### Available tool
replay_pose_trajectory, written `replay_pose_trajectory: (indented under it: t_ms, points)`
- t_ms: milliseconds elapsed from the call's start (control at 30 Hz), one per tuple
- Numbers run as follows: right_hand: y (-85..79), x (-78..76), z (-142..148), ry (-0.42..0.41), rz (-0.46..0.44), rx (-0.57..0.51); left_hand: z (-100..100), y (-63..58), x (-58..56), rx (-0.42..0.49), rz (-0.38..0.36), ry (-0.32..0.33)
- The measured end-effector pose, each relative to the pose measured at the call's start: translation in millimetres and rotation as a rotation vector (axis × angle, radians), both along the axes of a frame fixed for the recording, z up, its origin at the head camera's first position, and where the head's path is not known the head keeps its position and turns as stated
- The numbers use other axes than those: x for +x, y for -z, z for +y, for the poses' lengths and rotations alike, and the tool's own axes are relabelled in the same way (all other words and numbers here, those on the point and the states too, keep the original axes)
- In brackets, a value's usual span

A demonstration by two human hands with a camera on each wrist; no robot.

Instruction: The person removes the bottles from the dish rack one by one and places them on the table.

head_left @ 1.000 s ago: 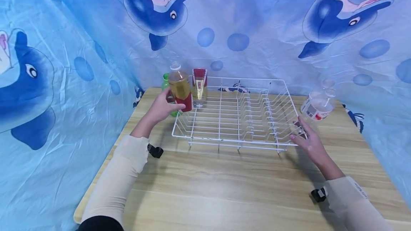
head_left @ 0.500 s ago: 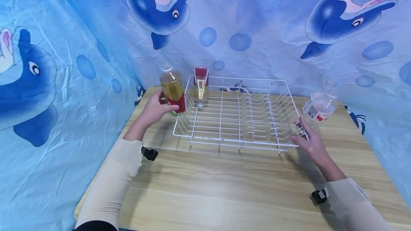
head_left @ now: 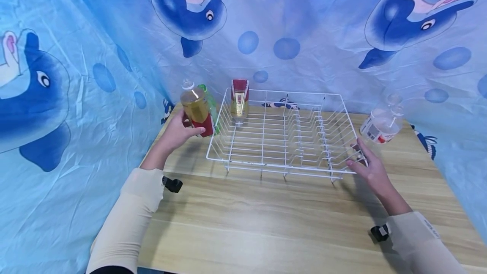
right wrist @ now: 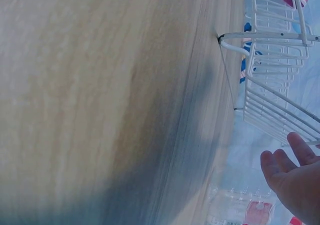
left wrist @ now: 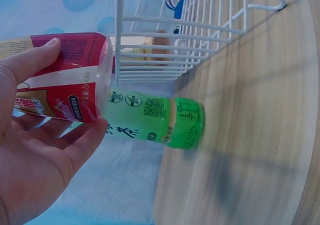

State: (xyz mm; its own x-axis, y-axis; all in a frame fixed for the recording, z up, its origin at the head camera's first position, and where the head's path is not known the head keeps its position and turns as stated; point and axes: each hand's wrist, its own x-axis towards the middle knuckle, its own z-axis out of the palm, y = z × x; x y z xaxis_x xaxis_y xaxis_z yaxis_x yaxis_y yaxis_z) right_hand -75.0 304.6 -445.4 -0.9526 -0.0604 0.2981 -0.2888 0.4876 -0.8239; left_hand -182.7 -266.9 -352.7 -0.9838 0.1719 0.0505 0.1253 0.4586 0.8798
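Note:
My left hand [head_left: 176, 132] grips a drink bottle [head_left: 198, 113] with a red and gold label, tilted and held up at the left of the white wire dish rack [head_left: 262, 165]. In the left wrist view, the thumb lies over the label and the fingers are under the bottle. A green tea bottle [left wrist: 182, 122] stands on the table just behind it, next to the rack. My right hand [head_left: 370, 170] holds the rack's front right corner, thumb on the inner side; the wires partly hide the grip. Another red and gold bottle [head_left: 239, 100] sits upside down in the rack's back left corner.
Clear plastic bottles [head_left: 381, 125] with white and red labels stand right of the rack. Wooden table [head_left: 251, 219] stretches in front of the rack. A blue dolphin-print curtain [head_left: 304, 7] hangs behind and along the left side.
My left hand has carried the red and gold bottle left and slightly down, away from the rack, uncovering more of the green bottle. The right hand stays at the rack's corner.

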Motion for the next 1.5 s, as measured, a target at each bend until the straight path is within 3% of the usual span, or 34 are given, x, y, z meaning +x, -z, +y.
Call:
replay_pose_trajectory:
  t_ms: [300,433,767,1033,1500]
  points:
    - [0.9,0.7,-1,0.003,0.001,-0.006,-10,13.1,-1.8,0.033,0.005,-0.026]
    - [0.4,0.7,-2,0.004,0.007,-0.009,-15,19.9,-0.8,0.019,-0.025,-0.04]
    - [-1.0,1.4,-3,-0.008,0.001,-0.039,-20,53.0,-8.3,-0.008,-0.102,-0.068]
    - [-0.2,1.3,-3,-0.005,-0.014,-0.048,-18,70.2,-12.7,-0.029,-0.122,-0.077]
    - [0.1,0.5,-3,0.005,-0.005,-0.047,-17,86.6,-17.7,-0.057,-0.171,-0.086]
